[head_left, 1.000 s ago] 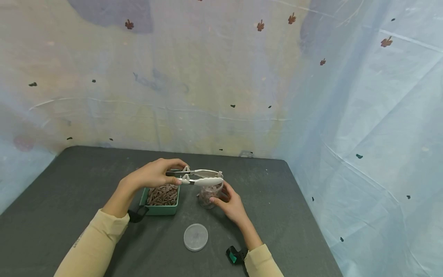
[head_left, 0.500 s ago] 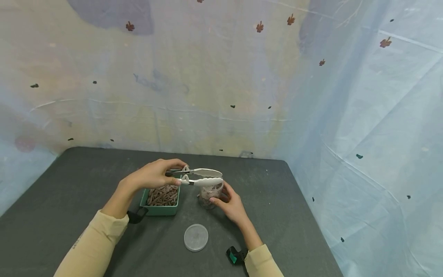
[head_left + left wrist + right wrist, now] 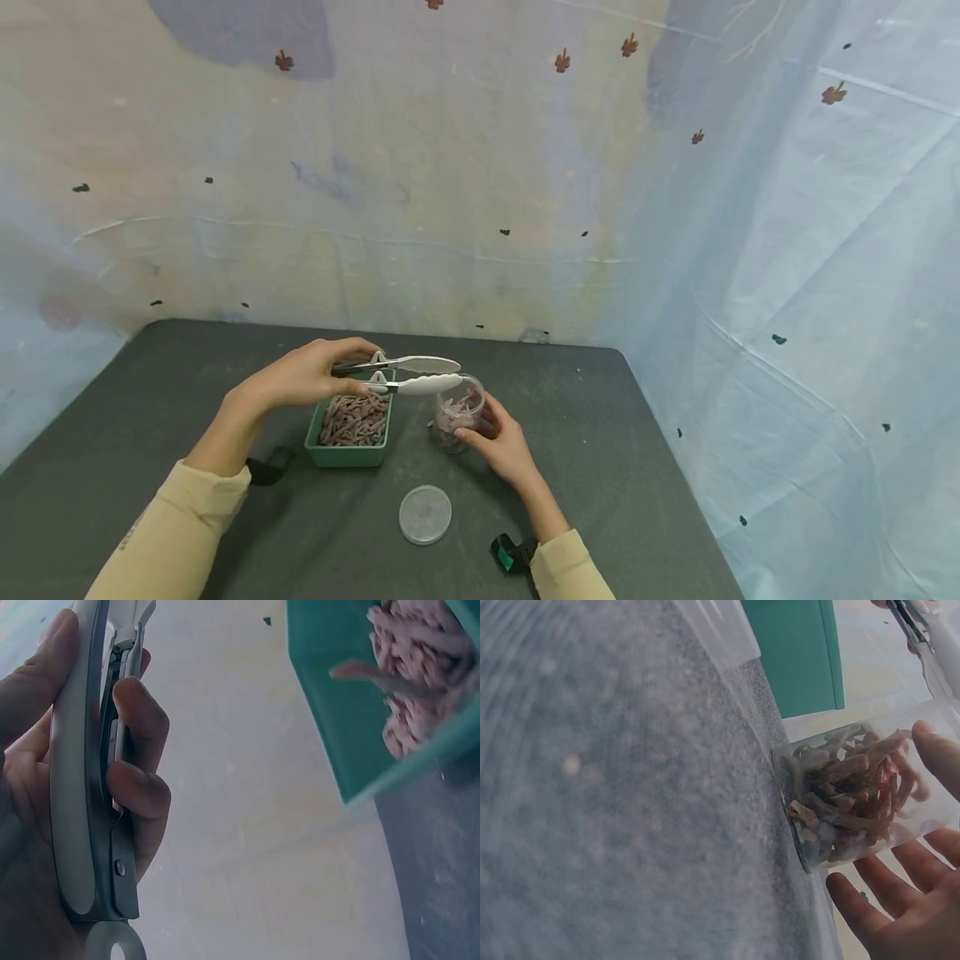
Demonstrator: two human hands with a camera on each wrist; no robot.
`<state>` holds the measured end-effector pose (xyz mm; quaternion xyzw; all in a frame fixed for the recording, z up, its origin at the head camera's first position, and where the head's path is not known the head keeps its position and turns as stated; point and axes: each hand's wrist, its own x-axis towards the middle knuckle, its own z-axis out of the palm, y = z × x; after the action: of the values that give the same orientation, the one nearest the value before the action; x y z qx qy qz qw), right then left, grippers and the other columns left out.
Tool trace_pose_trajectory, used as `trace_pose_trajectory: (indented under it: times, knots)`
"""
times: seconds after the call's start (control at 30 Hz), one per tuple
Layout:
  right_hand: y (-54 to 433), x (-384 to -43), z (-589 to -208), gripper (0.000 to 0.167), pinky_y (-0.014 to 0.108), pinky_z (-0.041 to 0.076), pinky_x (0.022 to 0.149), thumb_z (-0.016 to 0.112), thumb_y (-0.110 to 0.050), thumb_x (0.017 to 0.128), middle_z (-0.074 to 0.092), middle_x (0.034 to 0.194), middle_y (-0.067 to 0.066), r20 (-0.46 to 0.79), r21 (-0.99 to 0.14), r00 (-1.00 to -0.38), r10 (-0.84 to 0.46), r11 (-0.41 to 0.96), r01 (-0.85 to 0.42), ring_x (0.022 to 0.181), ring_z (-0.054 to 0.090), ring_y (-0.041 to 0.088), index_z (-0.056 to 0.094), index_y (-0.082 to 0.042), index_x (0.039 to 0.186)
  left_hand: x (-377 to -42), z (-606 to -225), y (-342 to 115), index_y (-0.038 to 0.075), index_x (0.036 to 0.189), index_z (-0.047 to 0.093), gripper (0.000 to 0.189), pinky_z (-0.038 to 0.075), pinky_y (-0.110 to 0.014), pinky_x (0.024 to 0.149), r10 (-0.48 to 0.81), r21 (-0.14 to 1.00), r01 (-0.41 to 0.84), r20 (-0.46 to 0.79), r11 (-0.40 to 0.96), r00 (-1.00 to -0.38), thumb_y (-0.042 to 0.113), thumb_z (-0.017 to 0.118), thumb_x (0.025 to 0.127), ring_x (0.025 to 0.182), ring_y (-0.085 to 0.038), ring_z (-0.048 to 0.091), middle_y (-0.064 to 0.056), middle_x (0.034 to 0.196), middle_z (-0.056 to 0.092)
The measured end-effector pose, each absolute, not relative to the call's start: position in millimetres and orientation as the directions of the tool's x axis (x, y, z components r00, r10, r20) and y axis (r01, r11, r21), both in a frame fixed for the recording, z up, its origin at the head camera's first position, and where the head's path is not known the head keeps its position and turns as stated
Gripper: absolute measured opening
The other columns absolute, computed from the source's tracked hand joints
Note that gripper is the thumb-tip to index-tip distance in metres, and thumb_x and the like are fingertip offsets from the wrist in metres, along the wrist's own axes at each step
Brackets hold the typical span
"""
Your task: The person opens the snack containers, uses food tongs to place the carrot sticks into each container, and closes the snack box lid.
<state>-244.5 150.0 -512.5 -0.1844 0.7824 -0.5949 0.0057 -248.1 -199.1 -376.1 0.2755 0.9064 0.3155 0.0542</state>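
My left hand (image 3: 303,379) grips a pair of tongs (image 3: 431,384) with white scalloped tips, held level above the table. Nothing shows between the parted tips, which reach the left rim of a clear jar (image 3: 452,425). In the left wrist view, the fingers wrap round the pale handle (image 3: 73,787). My right hand (image 3: 506,446) holds the jar upright from its right side, thumb in front. Brownish strips fill part of the jar (image 3: 847,795). Below the left hand stands a green tray (image 3: 348,457) heaped with similar brown strips (image 3: 354,421).
A round clear lid (image 3: 425,515) lies flat on the dark table (image 3: 600,500), in front of the jar and tray. A small strip (image 3: 431,423) sits beside the jar's left side. A patterned sheet (image 3: 420,167) hangs behind the table, another at the right.
A small piece at the tong tips a second ago is gone from them by half a second ago. The left hand and tongs have since moved left, uncovering the jar's mouth. The right hand stays put.
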Motion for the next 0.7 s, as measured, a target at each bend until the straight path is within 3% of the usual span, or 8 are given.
trace_pose_trajectory:
  times: [0.4,0.7]
  knots:
    - [148,-243,-507,0.076,0.054,0.048,0.109,0.078,-0.008,0.095,0.050,0.155,0.019,0.221,-0.947,-0.931,-0.291,0.165,-0.277,0.138,0.054,0.039,0.040,-0.013,0.161,-238,-376,-237,0.013,0.148,0.054,0.059,0.052,-0.059,0.099,0.500,0.531,0.442,0.039,0.723,-0.865,0.033,0.076,0.097,0.132,-0.041,0.059,-0.018,0.147,0.058]
    - [147,-242,-501,0.082,0.051,0.046,0.111,0.078,-0.015,0.096,0.048,0.158,0.014,0.275,-0.922,-0.916,-0.291,0.192,-0.338,0.141,0.051,0.037,0.032,-0.005,0.163,-232,-376,-261,0.010,0.149,0.053,0.067,0.053,-0.061,0.095,0.503,0.478,0.427,-0.037,0.768,-0.864,0.045,0.074,0.096,0.126,-0.043,0.062,-0.022,0.146,0.059]
